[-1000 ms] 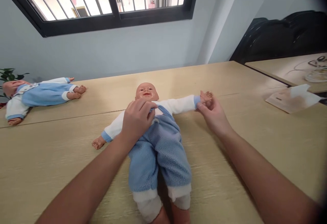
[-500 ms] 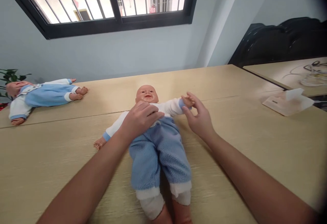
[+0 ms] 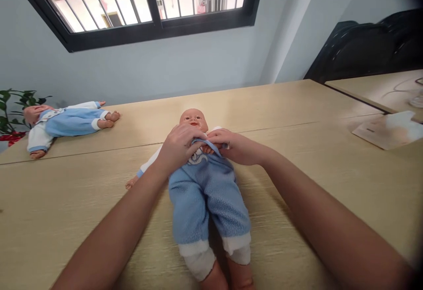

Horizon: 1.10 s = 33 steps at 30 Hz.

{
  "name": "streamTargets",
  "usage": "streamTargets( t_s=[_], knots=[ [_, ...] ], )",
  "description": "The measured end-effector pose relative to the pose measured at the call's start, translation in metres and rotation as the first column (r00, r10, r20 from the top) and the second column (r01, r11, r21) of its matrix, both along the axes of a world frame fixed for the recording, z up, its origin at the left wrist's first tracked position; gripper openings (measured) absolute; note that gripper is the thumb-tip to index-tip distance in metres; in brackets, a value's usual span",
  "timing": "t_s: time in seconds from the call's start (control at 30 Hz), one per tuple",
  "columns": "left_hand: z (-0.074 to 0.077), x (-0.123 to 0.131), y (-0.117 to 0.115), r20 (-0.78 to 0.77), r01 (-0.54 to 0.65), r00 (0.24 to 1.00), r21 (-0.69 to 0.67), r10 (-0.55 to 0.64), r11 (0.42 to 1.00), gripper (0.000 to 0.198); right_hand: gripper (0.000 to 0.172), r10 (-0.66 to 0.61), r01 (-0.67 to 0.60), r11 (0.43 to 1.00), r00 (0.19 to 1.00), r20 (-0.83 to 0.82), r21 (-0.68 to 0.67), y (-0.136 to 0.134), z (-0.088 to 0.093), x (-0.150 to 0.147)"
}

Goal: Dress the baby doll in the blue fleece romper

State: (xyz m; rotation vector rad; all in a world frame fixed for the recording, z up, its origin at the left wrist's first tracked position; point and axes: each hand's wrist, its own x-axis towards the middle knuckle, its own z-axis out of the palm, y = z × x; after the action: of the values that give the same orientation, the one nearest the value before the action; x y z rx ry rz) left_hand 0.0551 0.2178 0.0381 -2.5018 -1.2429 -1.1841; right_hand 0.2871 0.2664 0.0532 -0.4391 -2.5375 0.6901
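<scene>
A baby doll (image 3: 194, 118) lies on its back in front of me, dressed in blue overalls (image 3: 206, 188) with a white long-sleeved top. My left hand (image 3: 180, 145) rests over the doll's chest, thumb and fingers closed on the upper edge of the overalls' bib. At the other side of the chest, my right hand (image 3: 238, 146) pinches the bib's edge near the doll's bent arm. Between my hands the doll's small hand (image 3: 208, 150) shows at the lifted bib. The doll's other arm (image 3: 150, 163) stretches out to the left, partly behind my forearm.
A second doll (image 3: 71, 120) in similar clothes lies at the far left of the wooden table (image 3: 297, 122). Behind it stands a leafy plant (image 3: 20, 105). At the right lies a pale flat item (image 3: 385, 131). A barred window (image 3: 158, 3) and black chairs (image 3: 370, 47) are beyond.
My right hand has moved left from the doll's outstretched hand to its chest. That doll arm is now bent inward, with its hand at the bib. The view has shifted slightly.
</scene>
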Motion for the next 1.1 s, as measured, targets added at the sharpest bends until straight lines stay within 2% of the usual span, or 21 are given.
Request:
streamTargets(
  t_s=[0.1,0.17,0.23,0.27,0.33,0.47,0.53,0.67,0.73,0.87,0.93,1.1],
  knots=[
    [-0.001,-0.002,0.002,0.013,0.021,1.0,-0.044,-0.02,0.999,0.012,0.049,0.023,-0.028,0.987,0.999,-0.038,-0.156,0.0,-0.001,0.004],
    [0.0,-0.002,0.0,-0.027,0.026,0.999,-0.004,-0.026,1.0,0.018,0.036,0.02,-0.056,0.949,0.993,-0.12,-0.309,-0.001,-0.004,0.003],
    [0.002,0.001,-0.004,-0.076,0.001,0.997,0.054,0.003,0.999,0.019,0.02,-0.016,-0.1,0.871,0.973,-0.23,-0.481,-0.001,-0.009,0.001],
    [0.003,0.004,-0.008,-0.103,-0.016,0.994,0.067,0.022,0.998,0.018,0.019,-0.058,-0.112,0.825,0.959,-0.279,-0.554,-0.002,-0.012,-0.001],
    [0.005,0.011,-0.014,-0.168,-0.042,0.984,0.06,0.052,0.997,0.019,0.027,-0.165,-0.109,0.737,0.928,-0.334,-0.667,-0.002,-0.02,-0.004],
    [-0.001,0.025,-0.02,-0.275,-0.12,0.952,0.062,0.132,0.991,0.038,0.036,-0.297,-0.12,0.6,0.884,-0.36,-0.791,-0.001,-0.03,-0.008],
    [-0.006,0.028,-0.02,-0.287,-0.144,0.944,0.092,0.165,0.985,0.035,0.036,-0.311,-0.097,0.604,0.885,-0.346,-0.791,0.002,-0.026,-0.005],
    [-0.011,0.027,-0.018,-0.251,-0.129,0.954,0.151,0.164,0.98,0.029,0.036,-0.258,0.071,0.741,0.948,-0.186,-0.667,0.007,-0.006,0.014],
    [-0.012,0.026,-0.019,-0.224,-0.126,0.961,0.168,0.162,0.978,0.026,0.037,-0.184,0.102,0.765,0.981,-0.065,-0.636,0.011,0.002,0.027],
    [-0.014,0.024,-0.02,-0.221,-0.106,0.963,0.208,0.152,0.972,0.023,0.038,-0.087,0.111,0.701,0.994,0.07,-0.705,0.021,-0.002,0.045],
    [-0.015,0.025,-0.021,-0.234,-0.096,0.96,0.233,0.151,0.968,0.022,0.039,-0.08,0.105,0.673,0.994,0.069,-0.732,0.025,-0.01,0.049],
    [-0.008,0.028,-0.027,-0.251,-0.091,0.957,0.205,0.142,0.975,0.022,0.038,-0.145,0.076,0.657,0.989,-0.026,-0.75,0.03,-0.019,0.053]
  ],
)
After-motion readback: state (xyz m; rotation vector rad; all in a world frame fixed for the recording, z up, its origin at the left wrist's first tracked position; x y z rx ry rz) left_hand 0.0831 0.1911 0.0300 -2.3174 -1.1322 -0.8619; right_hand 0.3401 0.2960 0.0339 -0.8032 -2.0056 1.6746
